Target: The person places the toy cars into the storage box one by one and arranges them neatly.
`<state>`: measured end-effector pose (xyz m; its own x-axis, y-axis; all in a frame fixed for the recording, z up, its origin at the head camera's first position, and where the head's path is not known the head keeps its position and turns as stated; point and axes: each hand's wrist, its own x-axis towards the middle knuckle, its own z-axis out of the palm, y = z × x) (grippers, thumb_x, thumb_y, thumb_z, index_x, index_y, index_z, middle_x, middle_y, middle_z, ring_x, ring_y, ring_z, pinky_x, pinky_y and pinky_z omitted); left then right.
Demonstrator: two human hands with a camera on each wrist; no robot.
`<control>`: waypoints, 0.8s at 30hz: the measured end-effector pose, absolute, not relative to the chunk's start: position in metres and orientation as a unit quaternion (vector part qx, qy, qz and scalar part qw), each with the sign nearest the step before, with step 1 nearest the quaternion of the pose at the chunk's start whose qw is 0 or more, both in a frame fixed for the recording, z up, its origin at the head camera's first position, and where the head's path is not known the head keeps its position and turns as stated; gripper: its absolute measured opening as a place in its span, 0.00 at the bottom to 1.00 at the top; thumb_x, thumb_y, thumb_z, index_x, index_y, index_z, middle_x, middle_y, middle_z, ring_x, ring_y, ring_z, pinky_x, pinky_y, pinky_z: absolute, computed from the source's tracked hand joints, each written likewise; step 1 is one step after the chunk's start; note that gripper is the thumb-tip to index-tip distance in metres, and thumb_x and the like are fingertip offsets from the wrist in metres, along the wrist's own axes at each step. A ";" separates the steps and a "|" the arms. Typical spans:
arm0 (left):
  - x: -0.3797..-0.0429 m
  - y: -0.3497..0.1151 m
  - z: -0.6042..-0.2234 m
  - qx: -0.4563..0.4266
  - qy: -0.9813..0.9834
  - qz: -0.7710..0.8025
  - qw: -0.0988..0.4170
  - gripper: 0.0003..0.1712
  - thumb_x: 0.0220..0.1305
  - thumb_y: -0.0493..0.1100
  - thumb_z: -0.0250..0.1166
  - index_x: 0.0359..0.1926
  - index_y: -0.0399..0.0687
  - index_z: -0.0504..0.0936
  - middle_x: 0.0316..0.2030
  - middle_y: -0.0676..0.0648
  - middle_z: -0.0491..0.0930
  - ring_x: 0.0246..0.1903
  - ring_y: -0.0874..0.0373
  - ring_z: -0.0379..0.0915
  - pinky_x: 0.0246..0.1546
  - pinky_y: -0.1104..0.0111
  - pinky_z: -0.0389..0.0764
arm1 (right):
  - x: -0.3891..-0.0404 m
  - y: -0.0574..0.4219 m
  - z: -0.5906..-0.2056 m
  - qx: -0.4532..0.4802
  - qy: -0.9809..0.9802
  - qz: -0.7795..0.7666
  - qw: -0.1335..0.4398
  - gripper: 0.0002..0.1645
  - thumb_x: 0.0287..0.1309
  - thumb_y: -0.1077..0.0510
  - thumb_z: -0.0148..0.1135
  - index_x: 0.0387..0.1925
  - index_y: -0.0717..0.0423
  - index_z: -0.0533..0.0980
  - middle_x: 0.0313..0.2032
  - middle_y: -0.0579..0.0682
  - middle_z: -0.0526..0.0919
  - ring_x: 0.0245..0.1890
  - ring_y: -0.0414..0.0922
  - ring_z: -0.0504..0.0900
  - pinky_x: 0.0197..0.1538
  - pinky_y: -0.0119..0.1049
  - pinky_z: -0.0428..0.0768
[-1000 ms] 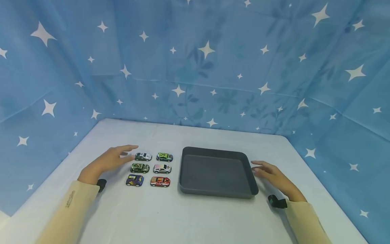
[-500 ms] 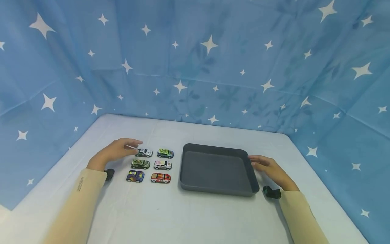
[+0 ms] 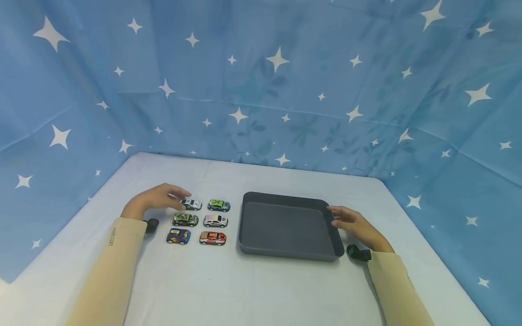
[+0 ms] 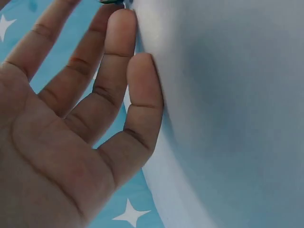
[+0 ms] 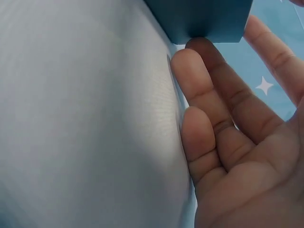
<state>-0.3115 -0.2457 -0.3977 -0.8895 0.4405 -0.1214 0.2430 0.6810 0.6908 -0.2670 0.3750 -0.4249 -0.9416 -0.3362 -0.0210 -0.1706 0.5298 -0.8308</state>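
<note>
Looking barely begun — all six cars (image 3: pixel 213 238) to go, at 9 o'clock of tray (image 3: pixel 285 255), left hand (image 3: pixel 159 197) at the 11 o'clock silver car (image 3: pixel 195 204), can't tell if pinching — right hand (image 3: pixel 355 223) relaxed at tray's 3 o'clock.

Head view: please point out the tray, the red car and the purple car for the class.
Tray (image 3: pixel 288 228), head view: bare floor.
Red car (image 3: pixel 212 238), head view: middle of its body.
Purple car (image 3: pixel 178 236), head view: middle of its body.
</note>
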 end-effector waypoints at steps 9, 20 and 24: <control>-0.312 -0.241 -0.400 0.164 0.914 0.340 0.147 0.33 0.65 0.41 0.76 0.69 0.35 0.81 0.69 0.29 0.77 0.69 0.27 0.70 0.70 0.32 0.68 | -0.267 0.374 -0.430 -0.141 0.868 -0.469 0.081 0.38 0.78 0.57 0.64 0.80 0.65 0.64 0.77 0.71 0.66 0.71 0.71 0.73 0.74 0.75 0.62; -0.311 -0.233 -0.405 0.135 0.928 0.320 0.138 0.31 0.63 0.43 0.78 0.66 0.37 0.84 0.66 0.29 0.78 0.68 0.25 0.69 0.70 0.30 0.66 | -0.262 0.372 -0.432 -0.130 0.879 -0.453 0.077 0.38 0.79 0.54 0.63 0.81 0.63 0.63 0.77 0.72 0.66 0.71 0.71 0.73 0.73 0.77 0.63; -0.313 -0.229 -0.405 0.114 0.932 0.318 0.132 0.30 0.64 0.42 0.78 0.65 0.38 0.85 0.67 0.30 0.78 0.70 0.26 0.68 0.71 0.31 0.65 | -0.261 0.372 -0.430 -0.135 0.880 -0.449 0.074 0.37 0.80 0.55 0.62 0.81 0.63 0.63 0.77 0.73 0.65 0.73 0.72 0.71 0.73 0.77 0.63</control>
